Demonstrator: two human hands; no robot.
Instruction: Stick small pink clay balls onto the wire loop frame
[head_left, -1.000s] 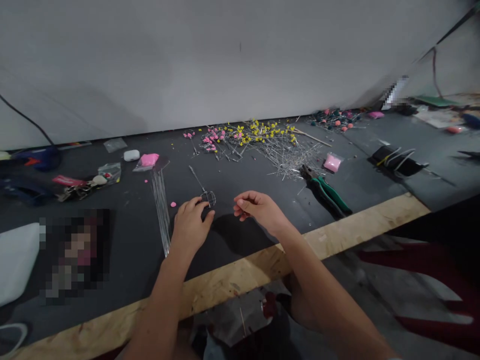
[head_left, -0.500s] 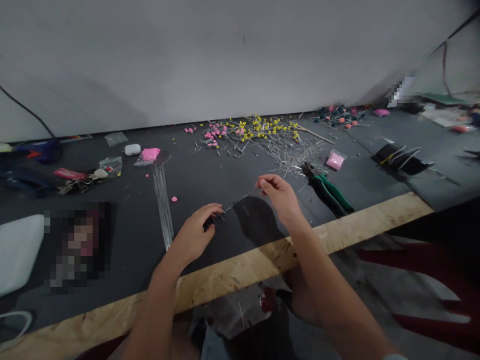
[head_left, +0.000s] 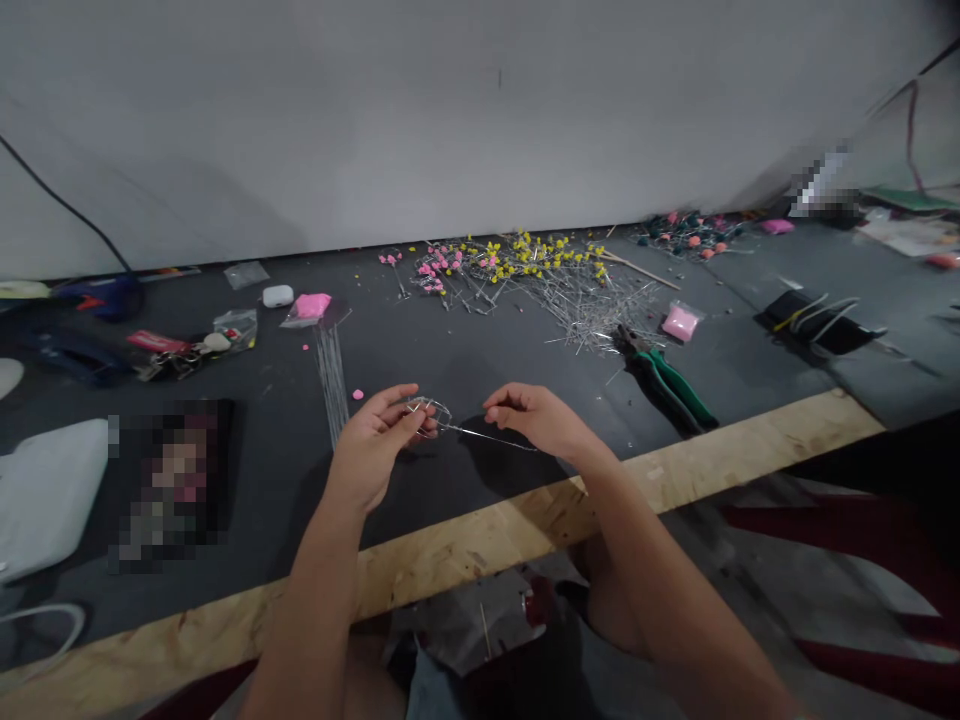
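Note:
My left hand point(head_left: 382, 425) pinches a twisted wire piece point(head_left: 442, 412) between thumb and fingers. The piece has several thin silvery loops at the fingers and one long twisted stem point(head_left: 487, 435) pointing right. My right hand point(head_left: 536, 415) is just to the right, thumb and fingers closed together. The stem passes below its fingertips, apart from them, and its far end lies by the palm's lower edge. Whether anything small is in the right fingertips is hidden. Left of my left hand lies a bundle of straight wires point(head_left: 330, 375), with a small pink lump point(head_left: 358, 394) nearby.
Pliers with green and black handles point(head_left: 671, 390) lie on the right. Behind are a heap of loose wires point(head_left: 600, 315), yellow-tipped stems point(head_left: 536, 255) and pink-tipped stems point(head_left: 439, 268). Pink clay packets point(head_left: 311, 306) lie about. A wooden strip point(head_left: 465, 545) edges the dark table.
My right hand has let go of the stem's end and moved down and slightly left. The left hand has turned, bringing the wire loops into view; the stem now slopes down to the right.

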